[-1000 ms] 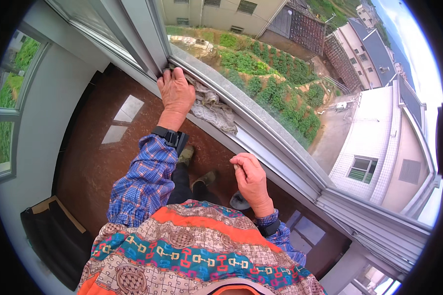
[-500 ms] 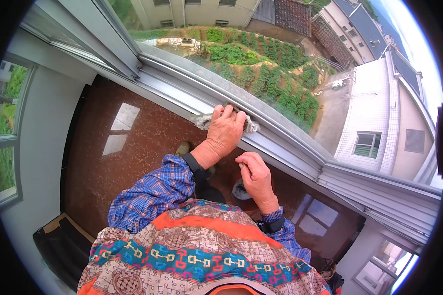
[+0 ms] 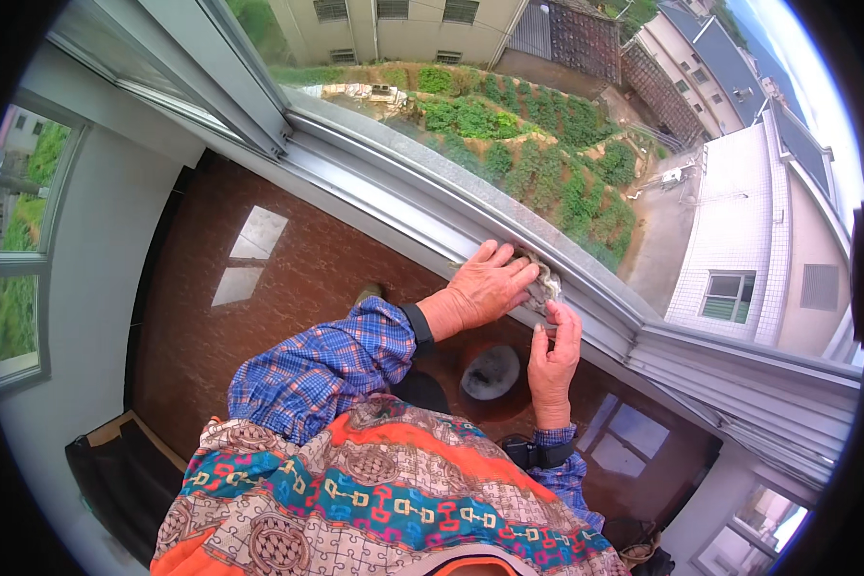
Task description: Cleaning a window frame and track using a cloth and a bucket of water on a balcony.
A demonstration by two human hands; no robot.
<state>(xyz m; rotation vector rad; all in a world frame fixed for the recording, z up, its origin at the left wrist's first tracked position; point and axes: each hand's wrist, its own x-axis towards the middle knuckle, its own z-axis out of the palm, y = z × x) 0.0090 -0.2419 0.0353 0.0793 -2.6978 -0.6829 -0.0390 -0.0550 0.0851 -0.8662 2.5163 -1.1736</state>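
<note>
A crumpled grey-white rag (image 3: 544, 286) lies bunched on the white metal window track (image 3: 422, 216). My left hand (image 3: 490, 288) is laid over the rag, fingers bent and pressing it against the track; the palm hides part of it. Just to the right, my right hand (image 3: 555, 365) is raised with its fingers loosely extended and thumb apart. Its fingertips come up to the rag's near edge; whether they touch it I cannot tell.
Below my hands a round bucket (image 3: 491, 372) with greyish contents stands on the glossy brown floor (image 3: 326, 254). A sliding window frame (image 3: 221, 77) rises at left. Outside lie garden plots (image 3: 547, 173) and buildings. A dark padded piece (image 3: 130, 490) is at lower left.
My left hand and the rag have slid right along the track. My right hand has moved right and its fingers have straightened toward the rag. The bucket shows more fully.
</note>
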